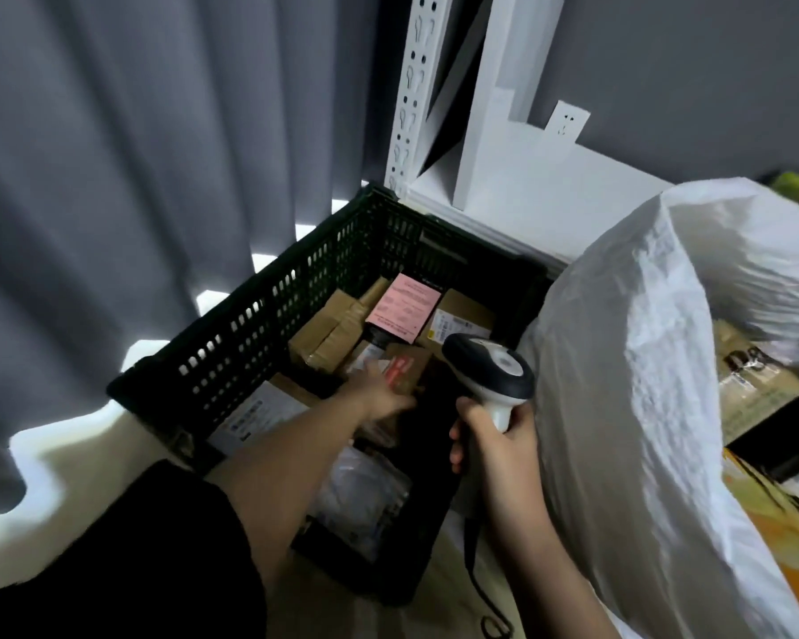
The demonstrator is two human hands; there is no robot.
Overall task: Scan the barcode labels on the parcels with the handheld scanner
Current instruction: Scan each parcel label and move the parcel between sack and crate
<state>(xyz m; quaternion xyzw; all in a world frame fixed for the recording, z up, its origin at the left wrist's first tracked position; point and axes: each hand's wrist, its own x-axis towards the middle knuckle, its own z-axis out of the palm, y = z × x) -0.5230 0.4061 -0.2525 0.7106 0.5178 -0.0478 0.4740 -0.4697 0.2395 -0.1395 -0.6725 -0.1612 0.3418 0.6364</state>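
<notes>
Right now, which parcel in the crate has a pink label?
The dark parcel near the back of the black crate; its large pink label faces up, whereas the brown boxes around it carry white labels or none.

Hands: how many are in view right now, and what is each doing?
2. The left hand reaches into the crate and touches a parcel; the right hand grips the scanner beside the white sack.

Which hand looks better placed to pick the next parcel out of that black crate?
The left hand: it is empty and already down among the parcels in the crate. The right hand is busy gripping the scanner.
</notes>
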